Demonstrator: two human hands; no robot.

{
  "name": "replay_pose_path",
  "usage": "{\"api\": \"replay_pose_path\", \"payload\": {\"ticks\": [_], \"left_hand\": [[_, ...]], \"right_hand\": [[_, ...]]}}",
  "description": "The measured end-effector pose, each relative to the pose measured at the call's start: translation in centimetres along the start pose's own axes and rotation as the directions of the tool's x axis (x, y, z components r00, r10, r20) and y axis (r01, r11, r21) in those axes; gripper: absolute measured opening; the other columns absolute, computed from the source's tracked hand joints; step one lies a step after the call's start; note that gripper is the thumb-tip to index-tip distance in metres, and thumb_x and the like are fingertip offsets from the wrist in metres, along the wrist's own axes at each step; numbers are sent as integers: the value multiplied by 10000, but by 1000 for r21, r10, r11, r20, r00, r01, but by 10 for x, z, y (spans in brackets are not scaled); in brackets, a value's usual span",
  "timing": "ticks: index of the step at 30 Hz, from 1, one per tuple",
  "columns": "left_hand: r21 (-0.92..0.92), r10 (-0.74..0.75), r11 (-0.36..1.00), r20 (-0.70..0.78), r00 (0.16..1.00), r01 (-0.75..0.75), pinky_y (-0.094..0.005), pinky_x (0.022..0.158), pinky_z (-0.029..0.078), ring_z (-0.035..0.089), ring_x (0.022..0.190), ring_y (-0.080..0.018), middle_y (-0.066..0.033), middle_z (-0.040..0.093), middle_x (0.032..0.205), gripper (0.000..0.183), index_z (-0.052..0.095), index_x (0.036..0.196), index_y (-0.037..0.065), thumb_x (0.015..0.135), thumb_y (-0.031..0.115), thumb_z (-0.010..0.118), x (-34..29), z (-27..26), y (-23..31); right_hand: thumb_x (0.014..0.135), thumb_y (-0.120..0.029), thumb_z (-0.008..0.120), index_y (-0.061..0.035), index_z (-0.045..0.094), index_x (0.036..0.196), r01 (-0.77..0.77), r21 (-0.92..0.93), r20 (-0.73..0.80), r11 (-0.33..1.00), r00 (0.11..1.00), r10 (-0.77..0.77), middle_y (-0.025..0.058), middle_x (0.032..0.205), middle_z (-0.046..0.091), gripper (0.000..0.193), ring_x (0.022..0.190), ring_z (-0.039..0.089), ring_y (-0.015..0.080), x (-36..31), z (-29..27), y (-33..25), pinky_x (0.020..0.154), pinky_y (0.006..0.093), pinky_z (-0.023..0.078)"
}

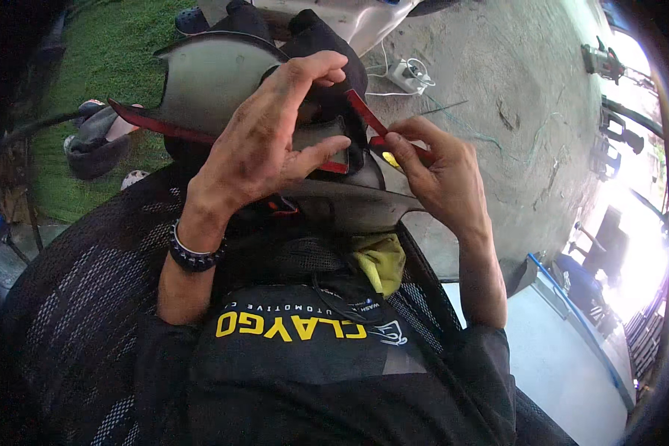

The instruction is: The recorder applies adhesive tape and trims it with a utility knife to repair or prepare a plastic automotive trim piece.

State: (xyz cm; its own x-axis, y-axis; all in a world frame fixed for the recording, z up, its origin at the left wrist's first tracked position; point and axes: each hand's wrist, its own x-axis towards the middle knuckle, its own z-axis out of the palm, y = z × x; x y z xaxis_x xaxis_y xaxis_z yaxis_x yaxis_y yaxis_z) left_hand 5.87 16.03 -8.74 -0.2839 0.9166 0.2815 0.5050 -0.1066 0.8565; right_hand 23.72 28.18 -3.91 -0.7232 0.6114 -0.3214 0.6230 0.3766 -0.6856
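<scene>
Red strip pinched in right hand; left hand angled forward, thumb spread from fingers.

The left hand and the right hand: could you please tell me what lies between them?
In the head view, a narrow red strip, pinched in the right hand, slants up into the gap toward the left hand; dark surfaces show behind it.

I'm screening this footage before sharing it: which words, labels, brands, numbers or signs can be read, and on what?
Black top: large yellow lettering, upside down, readable; I won't copy the wording.
Same top: smaller white lettering, only partly readable, also not copied.
Same top: white line emblem, with tiny print nearby, too small to read fully.
Red strip in the right hand: no lettering visible.
</scene>
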Motion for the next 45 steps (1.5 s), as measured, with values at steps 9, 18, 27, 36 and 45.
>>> {"api": "replay_pose_path", "payload": {"ticks": [9,18,27,36,45], "left_hand": [[119,39,993,-162,986,-19,-296,847,445,563,978,-172,-88,595,1071,433,521,1139,20,764,137,705,-37,-26,19],[-783,-612,99,439,658,614,-302,760,528,596,913,-185,-141,554,1061,408,395,1207,-7,911,241,525,-83,10,51],[-824,-729,-185,481,488,536,-319,691,550,634,705,-184,-130,609,863,442,473,1028,-15,927,414,444,-68,23,42],[-837,-795,84,270,542,540,-259,468,499,523,440,-106,-61,552,648,393,513,880,-2,933,383,457,-73,28,52],[-455,-625,637,169,762,623,-233,524,472,541,621,-64,-1,562,705,297,578,982,16,939,288,466,-59,-49,36]], "right_hand": [[879,-211,577,-42,630,968,-164,64,82,984,984,159,121,844,681,198,827,669,209,-2,-9,-4,675,300,510],[871,-192,593,-46,638,980,-3,76,24,997,1000,1,90,829,681,188,796,672,187,0,-12,-10,650,286,529],[867,-176,602,-39,651,958,46,74,76,996,996,-52,54,764,668,171,645,616,83,-8,-15,-19,535,240,483],[845,-121,617,-19,644,940,112,-30,176,993,979,-105,40,692,640,142,564,567,56,-13,-29,-34,476,211,430],[808,-67,631,-42,642,916,400,-58,591,915,752,-291,75,788,661,112,725,666,155,0,-53,-57,584,247,536]]}}
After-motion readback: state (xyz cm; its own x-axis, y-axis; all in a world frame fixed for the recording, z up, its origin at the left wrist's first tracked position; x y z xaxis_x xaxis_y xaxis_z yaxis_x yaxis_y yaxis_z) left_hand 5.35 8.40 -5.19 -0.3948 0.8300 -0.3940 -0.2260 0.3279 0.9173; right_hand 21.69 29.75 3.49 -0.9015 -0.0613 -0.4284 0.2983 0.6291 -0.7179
